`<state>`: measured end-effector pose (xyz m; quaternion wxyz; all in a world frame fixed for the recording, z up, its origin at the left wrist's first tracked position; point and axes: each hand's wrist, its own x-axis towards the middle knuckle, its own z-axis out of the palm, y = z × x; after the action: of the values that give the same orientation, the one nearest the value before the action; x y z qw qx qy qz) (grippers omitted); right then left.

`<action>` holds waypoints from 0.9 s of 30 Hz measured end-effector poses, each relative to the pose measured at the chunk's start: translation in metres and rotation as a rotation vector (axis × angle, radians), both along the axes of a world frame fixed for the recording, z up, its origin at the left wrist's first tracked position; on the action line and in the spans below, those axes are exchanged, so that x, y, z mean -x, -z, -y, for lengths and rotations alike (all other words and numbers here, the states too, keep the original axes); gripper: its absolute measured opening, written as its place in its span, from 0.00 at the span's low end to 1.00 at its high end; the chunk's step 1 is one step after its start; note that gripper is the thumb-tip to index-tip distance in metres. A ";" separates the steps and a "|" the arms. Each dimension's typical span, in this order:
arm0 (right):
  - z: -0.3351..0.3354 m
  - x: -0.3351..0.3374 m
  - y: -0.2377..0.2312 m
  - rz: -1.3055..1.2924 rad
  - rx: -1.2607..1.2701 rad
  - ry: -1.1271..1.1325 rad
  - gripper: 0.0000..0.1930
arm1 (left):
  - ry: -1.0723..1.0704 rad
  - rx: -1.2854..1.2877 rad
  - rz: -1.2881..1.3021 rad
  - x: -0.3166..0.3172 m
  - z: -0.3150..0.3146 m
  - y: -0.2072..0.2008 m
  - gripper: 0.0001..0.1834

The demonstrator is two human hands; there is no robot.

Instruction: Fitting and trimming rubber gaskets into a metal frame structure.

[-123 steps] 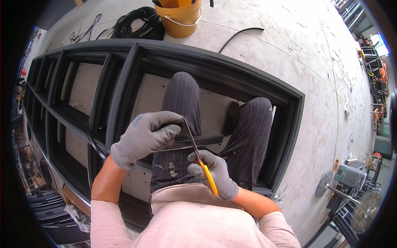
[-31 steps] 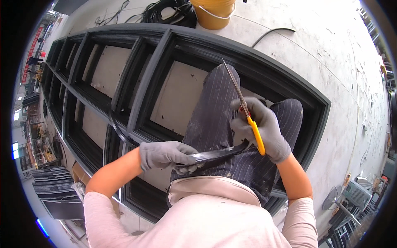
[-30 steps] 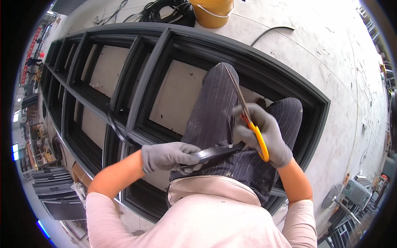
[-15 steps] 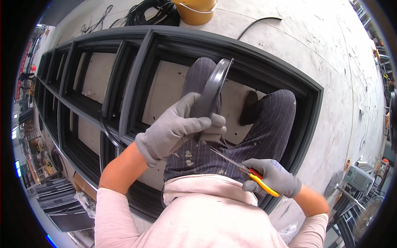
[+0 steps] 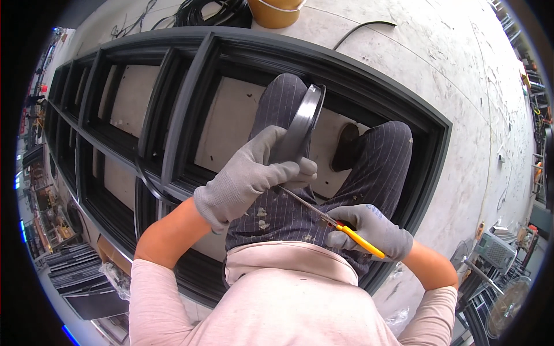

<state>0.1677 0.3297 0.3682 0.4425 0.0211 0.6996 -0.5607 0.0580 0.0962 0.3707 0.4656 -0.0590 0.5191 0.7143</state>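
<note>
My left hand (image 5: 248, 173), in a grey knit glove, is closed round a glossy black strip (image 5: 301, 124) that stands up from the fingers and bends over at its top. The strip's lower part is hidden by the glove. My right hand (image 5: 372, 233), gloved alike, grips a long, thin-nosed hand tool with yellow and red handles (image 5: 362, 242). Its slender metal point reaches up and left to just below my left fingers. From here I cannot tell whether the point touches the strip. Both hands are over my lap, above a large dark grey frame (image 5: 398, 92).
I sit inside one opening of the frame, its crossbars (image 5: 187, 109) to my left. Beyond its far edge are a yellow bucket (image 5: 276, 12), a black coil (image 5: 210, 14) and a loose curved strip (image 5: 360, 30). A fan (image 5: 508, 305) stands at lower right.
My right hand has moved up and left, bringing the tool's point from below to right beside my left fingers. The black strip has shifted slightly in my left hand's grasp.
</note>
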 end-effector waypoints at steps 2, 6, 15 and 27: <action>0.000 0.002 -0.001 0.040 -0.024 0.009 0.24 | 0.002 0.002 0.011 0.001 0.002 0.002 0.18; -0.003 0.007 -0.004 0.029 -0.039 -0.009 0.25 | 0.016 0.017 0.041 0.002 0.002 0.001 0.19; -0.006 0.008 -0.002 -0.004 -0.060 -0.033 0.26 | -0.016 -0.036 0.133 0.001 -0.002 0.001 0.20; -0.008 -0.002 -0.004 -0.129 -0.158 -0.076 0.23 | 0.006 -0.075 0.202 -0.002 -0.010 0.002 0.19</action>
<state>0.1700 0.3376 0.3717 0.4145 -0.0066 0.7688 -0.4869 0.0599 0.1066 0.3687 0.5195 -0.1116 0.4428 0.7222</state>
